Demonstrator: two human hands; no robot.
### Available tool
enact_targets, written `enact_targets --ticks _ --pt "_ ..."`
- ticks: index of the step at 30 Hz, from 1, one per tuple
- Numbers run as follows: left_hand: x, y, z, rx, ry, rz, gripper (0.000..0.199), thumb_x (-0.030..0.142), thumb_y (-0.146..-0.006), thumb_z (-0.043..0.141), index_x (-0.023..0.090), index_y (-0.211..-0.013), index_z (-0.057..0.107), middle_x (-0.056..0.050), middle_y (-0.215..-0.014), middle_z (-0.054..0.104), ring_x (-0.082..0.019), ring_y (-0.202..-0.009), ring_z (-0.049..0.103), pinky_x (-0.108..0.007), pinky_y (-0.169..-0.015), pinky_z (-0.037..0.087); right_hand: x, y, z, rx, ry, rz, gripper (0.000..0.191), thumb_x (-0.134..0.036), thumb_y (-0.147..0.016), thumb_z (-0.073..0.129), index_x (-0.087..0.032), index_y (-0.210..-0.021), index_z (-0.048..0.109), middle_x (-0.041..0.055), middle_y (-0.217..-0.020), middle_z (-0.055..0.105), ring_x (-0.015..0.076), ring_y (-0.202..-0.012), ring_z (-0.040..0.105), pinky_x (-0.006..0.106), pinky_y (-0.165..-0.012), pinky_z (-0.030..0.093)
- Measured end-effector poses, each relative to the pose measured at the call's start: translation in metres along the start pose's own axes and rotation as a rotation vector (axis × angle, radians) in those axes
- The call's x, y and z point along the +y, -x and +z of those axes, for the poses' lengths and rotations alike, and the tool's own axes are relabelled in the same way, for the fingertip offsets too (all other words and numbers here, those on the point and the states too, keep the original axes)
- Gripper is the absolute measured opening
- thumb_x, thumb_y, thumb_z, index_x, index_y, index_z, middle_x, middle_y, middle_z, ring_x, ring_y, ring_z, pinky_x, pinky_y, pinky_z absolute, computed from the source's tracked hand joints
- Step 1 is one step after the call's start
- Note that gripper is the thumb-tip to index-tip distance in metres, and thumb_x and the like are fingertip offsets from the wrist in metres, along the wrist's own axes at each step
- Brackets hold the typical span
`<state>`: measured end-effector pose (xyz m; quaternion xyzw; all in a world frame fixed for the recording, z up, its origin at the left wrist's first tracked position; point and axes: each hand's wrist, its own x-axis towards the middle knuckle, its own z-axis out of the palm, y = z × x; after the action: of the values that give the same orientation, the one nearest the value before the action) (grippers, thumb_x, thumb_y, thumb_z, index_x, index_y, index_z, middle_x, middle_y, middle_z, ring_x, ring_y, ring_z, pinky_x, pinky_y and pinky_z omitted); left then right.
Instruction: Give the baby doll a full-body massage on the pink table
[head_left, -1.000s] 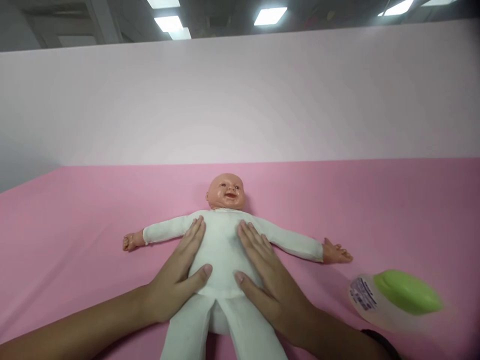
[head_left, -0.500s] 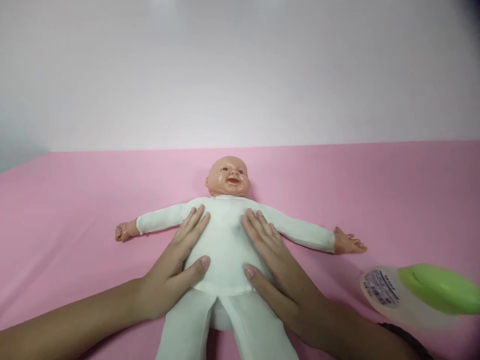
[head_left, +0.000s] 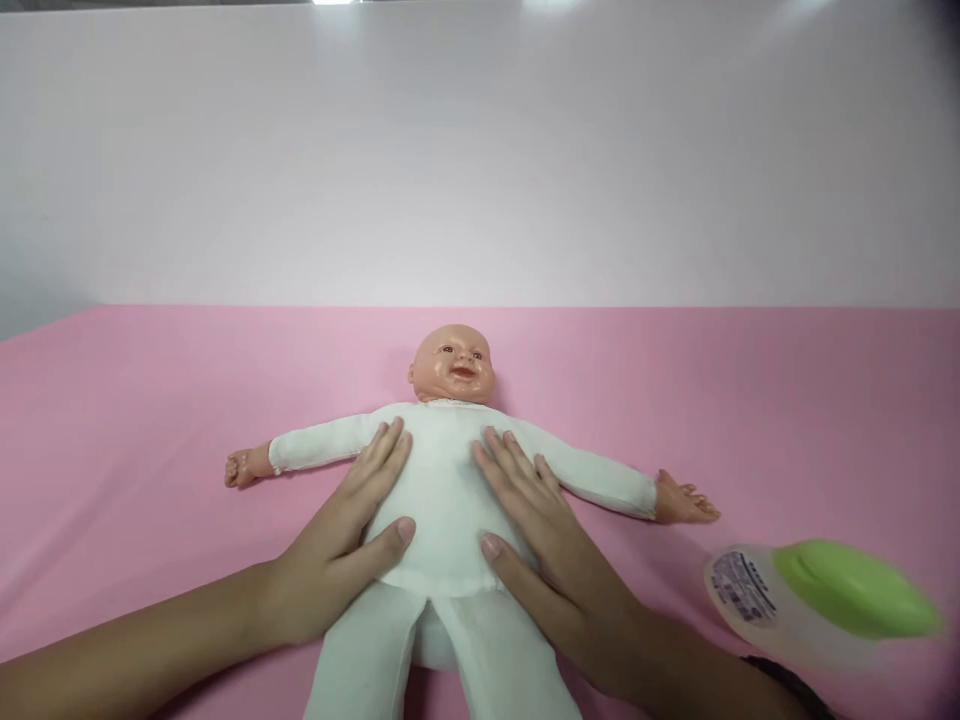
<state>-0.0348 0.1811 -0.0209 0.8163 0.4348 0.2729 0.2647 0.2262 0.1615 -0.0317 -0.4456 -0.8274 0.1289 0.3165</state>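
A baby doll (head_left: 439, 490) with a white cloth body and a shiny plastic head lies on its back, arms stretched out to both sides. My left hand (head_left: 341, 545) rests on the left side of its torso, fingers extended toward its shoulder and thumb pointing inward. On the right side of the torso lies my right hand (head_left: 555, 560), also flat with its fingers spread. Neither hand holds anything. Both thumbs touch the doll's lower belly. The feet of the doll are outside the view.
A clear bottle with a green cap (head_left: 855, 590) lies on the right, near my right forearm. Pink cloth (head_left: 150, 400) covers the surface under the doll. Behind it rises a pale wall (head_left: 480, 150). A dark band shows at my right wrist.
The view has tilted up slightly, so the doll and bottle appear a little lower and further left. Both hands remain on the doll's torso, with my right fingers slightly shifted inward.
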Motion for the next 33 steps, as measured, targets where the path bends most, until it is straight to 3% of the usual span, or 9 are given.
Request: enact_targets --ticks 2,5,9,12,16,21,25,29,33 --pt "-0.002 0.001 0.003 0.078 0.007 -0.028 0.067 0.040 -0.099 0.056 0.031 -0.159 0.028 -0.004 -0.167 0.018 -0.032 -0.154 0.018 -0.056 -0.122 0.026 0.002 0.002 0.004 0.131 0.003 -0.006 0.060 -0.031 -0.099 0.053 -0.026 -0.157 0.038 0.0092 -0.157 0.043 0.0303 -0.149 0.035 0.061 -0.120 0.029" --pt "-0.004 0.000 0.002 0.100 0.006 0.213 0.055 0.027 -0.098 0.058 0.033 -0.152 0.045 -0.005 -0.153 0.050 -0.028 -0.147 0.038 -0.053 -0.121 0.032 0.005 0.002 0.007 0.239 -0.046 -0.097 0.042 -0.023 -0.097 0.056 -0.028 -0.139 0.062 0.0056 -0.136 0.065 0.0259 -0.137 0.053 0.053 -0.119 0.039" --pt "-0.003 -0.004 -0.003 -0.001 0.017 0.501 0.055 0.014 -0.100 0.049 0.034 -0.151 0.047 -0.004 -0.143 0.060 -0.024 -0.141 0.048 -0.049 -0.122 0.034 0.004 -0.001 0.002 0.021 -0.099 -0.163 0.047 -0.020 -0.102 0.047 -0.033 -0.146 0.054 0.0016 -0.143 0.060 0.0227 -0.144 0.044 0.050 -0.120 0.037" --pt "-0.005 -0.003 -0.003 -0.059 -0.022 0.362 0.060 0.026 -0.101 0.051 0.033 -0.158 0.035 -0.004 -0.160 0.038 -0.029 -0.152 0.026 -0.056 -0.124 0.021 0.000 -0.002 -0.002 -0.109 -0.084 -0.113 0.055 -0.027 -0.104 0.044 -0.034 -0.158 0.033 0.0015 -0.158 0.040 0.0256 -0.152 0.024 0.056 -0.122 0.029" --pt "-0.009 0.002 0.003 0.023 -0.005 0.116 0.073 0.038 -0.100 0.053 0.032 -0.163 0.015 -0.003 -0.169 0.011 -0.031 -0.156 0.010 -0.054 -0.125 0.020 -0.001 0.001 0.002 0.005 -0.035 -0.012 0.064 -0.034 -0.102 0.048 -0.028 -0.161 0.025 0.0067 -0.163 0.031 0.0286 -0.152 0.026 0.057 -0.121 0.030" --pt "-0.007 0.000 0.002 0.015 -0.003 0.281 0.059 0.027 -0.101 0.051 0.035 -0.157 0.035 -0.003 -0.160 0.039 -0.028 -0.153 0.026 -0.055 -0.125 0.021 0.002 0.002 0.006 0.250 -0.034 -0.141 0.041 -0.022 -0.097 0.055 -0.027 -0.137 0.064 0.0063 -0.135 0.066 0.0256 -0.131 0.059 0.049 -0.116 0.045" --pt "-0.003 -0.004 -0.004 -0.055 -0.030 0.448 0.055 0.018 -0.102 0.043 0.036 -0.154 0.041 -0.002 -0.154 0.049 -0.025 -0.150 0.034 -0.055 -0.126 0.018 -0.001 -0.002 -0.001 0.056 -0.068 -0.215 0.045 -0.018 -0.100 0.048 -0.031 -0.141 0.060 0.0020 -0.139 0.063 0.0219 -0.138 0.052 0.046 -0.117 0.043" --pt "-0.006 -0.002 -0.001 -0.056 -0.049 0.266 0.063 0.031 -0.102 0.048 0.035 -0.161 0.026 -0.003 -0.165 0.029 -0.029 -0.155 0.019 -0.058 -0.126 0.011 -0.004 -0.002 -0.004 -0.070 -0.038 -0.100 0.055 -0.027 -0.103 0.045 -0.032 -0.157 0.037 0.0029 -0.159 0.039 0.0260 -0.151 0.030 0.054 -0.122 0.032" --pt "-0.011 0.003 0.006 0.038 -0.010 0.104 0.074 0.038 -0.101 0.051 0.032 -0.163 0.012 -0.003 -0.170 0.011 -0.030 -0.156 0.011 -0.054 -0.126 0.018 -0.002 0.002 0.003 0.099 0.022 -0.064 0.059 -0.030 -0.100 0.050 -0.025 -0.157 0.037 0.0082 -0.158 0.041 0.0288 -0.148 0.038 0.055 -0.120 0.035"
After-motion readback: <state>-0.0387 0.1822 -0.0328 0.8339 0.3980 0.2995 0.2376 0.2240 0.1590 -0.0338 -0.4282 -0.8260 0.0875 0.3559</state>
